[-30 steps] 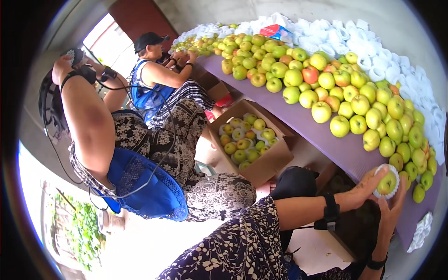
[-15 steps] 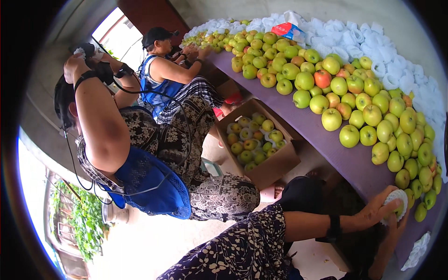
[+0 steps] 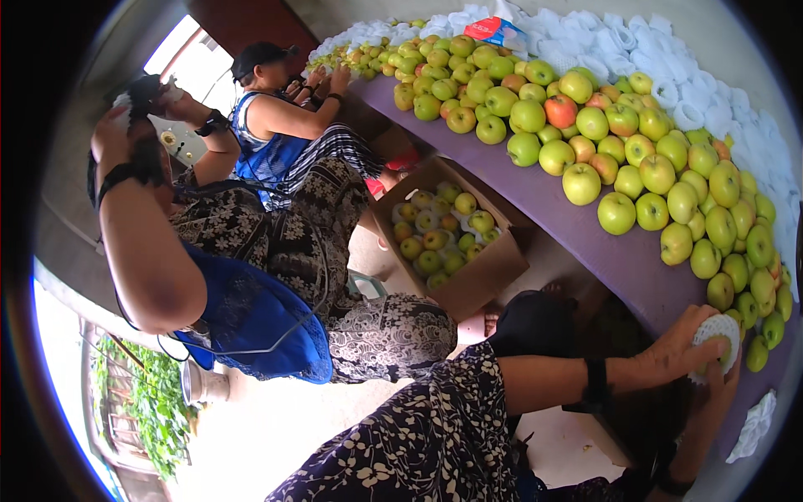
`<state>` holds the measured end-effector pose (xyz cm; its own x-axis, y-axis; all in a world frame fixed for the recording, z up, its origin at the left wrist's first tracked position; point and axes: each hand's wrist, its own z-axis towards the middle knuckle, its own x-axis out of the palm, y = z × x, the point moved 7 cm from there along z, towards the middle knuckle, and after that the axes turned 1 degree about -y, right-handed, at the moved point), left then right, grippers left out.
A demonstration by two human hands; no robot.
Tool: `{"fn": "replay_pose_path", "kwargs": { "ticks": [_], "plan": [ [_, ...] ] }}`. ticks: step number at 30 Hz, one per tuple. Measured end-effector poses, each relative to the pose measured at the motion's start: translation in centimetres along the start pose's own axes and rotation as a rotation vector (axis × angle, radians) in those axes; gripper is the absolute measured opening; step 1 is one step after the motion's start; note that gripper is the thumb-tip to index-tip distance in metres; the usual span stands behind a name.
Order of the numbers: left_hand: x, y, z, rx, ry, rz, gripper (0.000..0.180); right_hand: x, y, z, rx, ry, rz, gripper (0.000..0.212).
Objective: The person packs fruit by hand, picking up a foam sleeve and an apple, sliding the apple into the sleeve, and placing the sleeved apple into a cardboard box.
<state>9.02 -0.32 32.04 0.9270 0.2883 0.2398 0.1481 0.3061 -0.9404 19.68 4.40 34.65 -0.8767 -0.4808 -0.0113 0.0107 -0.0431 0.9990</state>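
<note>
At the lower right, both my hands are around one apple in a white foam net. My left hand, with a black band at its wrist, closes on it from the left. From below, the fingers of my right hand press against the same fruit; part of that hand is hidden. Just beyond them, a broad heap of green and reddish apples lies on the purple table covering.
Many white foam nets line the table's back, with a red-and-blue packet. One loose net lies near my right. A cardboard box of netted apples stands beside the table. Two people sit to the left, the nearer with raised arms.
My view has shifted slightly, so the heap and box appear farther left. The nearer person's raised arms have moved. My hands stay on the netted apple.
</note>
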Motion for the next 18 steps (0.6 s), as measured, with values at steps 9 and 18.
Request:
{"fn": "replay_pose_path", "kwargs": {
  "ticks": [9, 18],
  "plan": [
    [-0.3, -1.8, 0.1, 0.279, -0.164, 0.281, 0.052, -2.3, -0.4, 1.2, -0.129, 0.058, 0.079, 0.066],
    [-0.9, 0.4, 1.1, -0.341, 0.036, -0.066, 0.058, -1.5, -1.0, 1.8, 0.027, 0.092, 0.296, 0.062]
  ]
}}
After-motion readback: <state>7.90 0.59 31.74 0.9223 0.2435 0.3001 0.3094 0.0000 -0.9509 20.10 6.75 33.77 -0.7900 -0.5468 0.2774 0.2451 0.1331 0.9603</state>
